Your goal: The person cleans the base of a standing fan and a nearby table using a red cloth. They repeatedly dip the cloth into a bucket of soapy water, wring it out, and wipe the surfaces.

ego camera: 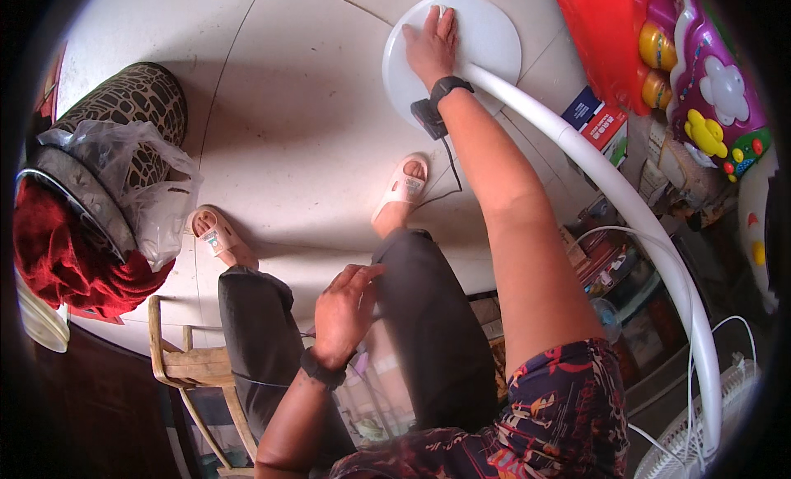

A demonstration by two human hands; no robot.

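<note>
My right hand (pixel 431 49) reaches out over the round white base (pixel 488 37) of a fan stand. Its fingers are bent at the base, with a small white piece (pixel 442 11) showing at the fingertips; the grip is unclear. From the base a white pole (pixel 593 148) runs back along my right side towards a white fan cage (pixel 735 395). A black box with a cable (pixel 429 119) is beside my right wrist. My left hand (pixel 346 306) is at my trouser knee, its fingertips close to the dark cloth and its palm hidden. Both wrists wear black bands.
A wooden chair (pixel 194 363) stands at lower left. Further left are a dark red cloth (pixel 62 256), a clear plastic bag (pixel 164 213) and a patterned cushion-like object (pixel 139 96). At right lie small boxes (pixel 602 125) and colourful plastic toys (pixel 720 90). White cables (pixel 689 355) hang by the pole.
</note>
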